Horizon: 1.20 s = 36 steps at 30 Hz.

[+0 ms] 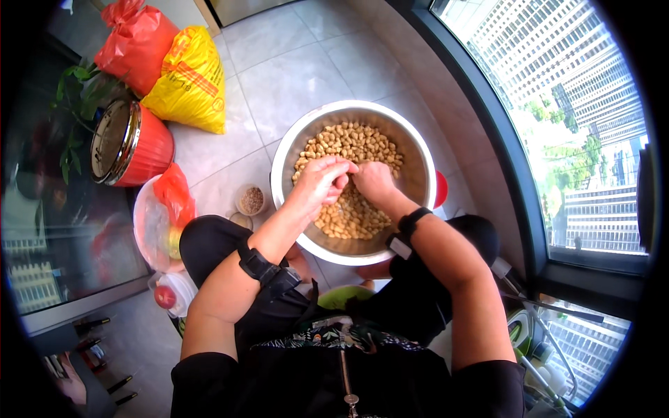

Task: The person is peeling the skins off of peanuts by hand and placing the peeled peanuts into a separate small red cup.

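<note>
A large steel basin (284, 202) in front of me holds many unshelled peanuts (352, 141), spread up its far side and heaped near its middle. My left hand (323, 182) and my right hand (374, 182) meet above them. The left thumb and forefinger are pinched together, their tips touching the right hand. Curled fingers close my right hand, with its knuckles upward. Whatever lies between the fingertips is too small and hidden to make out. Left of the basin, a small round tub (250, 199) contains small reddish-brown pieces that look like shelled kernels.
Yellow (188, 83) and red plastic bags (136, 42) stand at the far left, beside a red bucket (148, 150). Nearer is a pale basin (145, 223) with a red bag (175, 194). A green bowl (345, 295) sits between my legs. Windows (557, 125) line the right.
</note>
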Each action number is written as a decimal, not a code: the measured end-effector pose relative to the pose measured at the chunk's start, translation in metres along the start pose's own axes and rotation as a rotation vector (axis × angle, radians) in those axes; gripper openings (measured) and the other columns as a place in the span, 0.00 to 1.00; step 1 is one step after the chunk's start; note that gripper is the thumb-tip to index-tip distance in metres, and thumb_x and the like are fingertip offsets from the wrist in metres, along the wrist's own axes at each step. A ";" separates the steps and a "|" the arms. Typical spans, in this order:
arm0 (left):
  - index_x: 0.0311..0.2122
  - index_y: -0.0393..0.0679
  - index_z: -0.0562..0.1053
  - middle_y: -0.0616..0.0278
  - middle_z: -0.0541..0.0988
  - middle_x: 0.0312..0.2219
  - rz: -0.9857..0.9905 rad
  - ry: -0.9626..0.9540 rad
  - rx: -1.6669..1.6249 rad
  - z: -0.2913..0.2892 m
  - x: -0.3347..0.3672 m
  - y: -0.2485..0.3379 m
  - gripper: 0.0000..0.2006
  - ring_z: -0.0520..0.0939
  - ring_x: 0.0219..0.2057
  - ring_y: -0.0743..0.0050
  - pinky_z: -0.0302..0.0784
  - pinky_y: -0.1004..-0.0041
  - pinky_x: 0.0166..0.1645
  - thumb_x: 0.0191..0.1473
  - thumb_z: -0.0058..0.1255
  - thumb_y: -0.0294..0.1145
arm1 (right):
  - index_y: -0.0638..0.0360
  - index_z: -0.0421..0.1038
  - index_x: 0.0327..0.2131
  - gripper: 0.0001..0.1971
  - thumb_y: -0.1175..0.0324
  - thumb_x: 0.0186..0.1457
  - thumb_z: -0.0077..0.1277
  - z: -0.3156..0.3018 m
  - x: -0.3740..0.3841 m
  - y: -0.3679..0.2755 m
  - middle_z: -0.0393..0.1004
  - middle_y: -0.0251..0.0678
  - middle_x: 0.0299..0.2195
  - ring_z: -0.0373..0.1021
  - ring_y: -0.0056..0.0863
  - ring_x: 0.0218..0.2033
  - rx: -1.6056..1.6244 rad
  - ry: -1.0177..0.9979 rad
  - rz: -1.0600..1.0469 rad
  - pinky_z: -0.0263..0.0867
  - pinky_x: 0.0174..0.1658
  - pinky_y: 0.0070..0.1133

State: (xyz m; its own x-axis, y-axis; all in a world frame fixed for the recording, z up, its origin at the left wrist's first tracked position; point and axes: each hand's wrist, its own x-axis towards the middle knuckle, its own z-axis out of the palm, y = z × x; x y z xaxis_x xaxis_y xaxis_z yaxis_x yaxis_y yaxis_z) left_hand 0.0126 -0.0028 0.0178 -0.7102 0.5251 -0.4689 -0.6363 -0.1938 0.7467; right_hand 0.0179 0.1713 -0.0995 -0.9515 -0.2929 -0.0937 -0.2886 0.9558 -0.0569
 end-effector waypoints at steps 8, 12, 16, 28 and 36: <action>0.34 0.38 0.73 0.72 0.65 0.17 0.001 -0.012 0.027 0.002 0.000 -0.001 0.08 0.57 0.13 0.92 0.48 0.89 0.15 0.56 0.45 0.31 | 0.52 0.73 0.25 0.06 0.69 0.47 0.45 0.012 0.002 -0.007 0.75 0.35 0.23 0.74 0.32 0.26 -0.032 -0.015 0.053 0.69 0.28 0.26; 0.34 0.38 0.73 0.73 0.66 0.17 -0.010 0.001 0.008 -0.006 0.000 -0.001 0.08 0.57 0.12 0.92 0.47 0.88 0.15 0.56 0.44 0.31 | 0.58 0.76 0.25 0.07 0.67 0.45 0.49 -0.008 0.001 -0.009 0.77 0.40 0.24 0.75 0.34 0.28 0.134 -0.110 0.196 0.70 0.32 0.27; 0.35 0.39 0.72 0.73 0.65 0.18 0.003 -0.008 -0.007 -0.003 -0.002 0.003 0.08 0.57 0.13 0.93 0.47 0.89 0.15 0.56 0.44 0.32 | 0.62 0.77 0.24 0.08 0.67 0.40 0.56 -0.054 -0.006 0.020 0.75 0.39 0.19 0.73 0.29 0.23 0.856 -0.005 0.428 0.68 0.29 0.24; 0.36 0.39 0.71 0.73 0.64 0.19 -0.033 -0.055 0.024 0.003 0.008 0.002 0.08 0.58 0.14 0.92 0.49 0.89 0.15 0.57 0.44 0.32 | 0.66 0.74 0.27 0.11 0.66 0.44 0.54 -0.073 -0.067 0.170 0.68 0.31 0.16 0.62 0.19 0.15 1.016 0.035 0.815 0.58 0.18 0.18; 0.36 0.38 0.71 0.72 0.64 0.19 -0.076 -0.019 0.024 0.010 0.012 0.000 0.08 0.58 0.14 0.92 0.49 0.89 0.15 0.57 0.43 0.30 | 0.59 0.74 0.41 0.18 0.62 0.47 0.53 0.028 -0.078 0.199 0.74 0.46 0.41 0.73 0.38 0.41 0.401 -0.342 0.805 0.69 0.45 0.29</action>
State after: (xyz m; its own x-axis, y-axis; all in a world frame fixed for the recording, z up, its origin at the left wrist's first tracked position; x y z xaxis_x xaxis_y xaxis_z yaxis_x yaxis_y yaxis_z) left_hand 0.0071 0.0118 0.0166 -0.6541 0.5529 -0.5162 -0.6809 -0.1330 0.7202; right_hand 0.0377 0.3832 -0.1313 -0.7480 0.3941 -0.5341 0.5555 0.8121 -0.1788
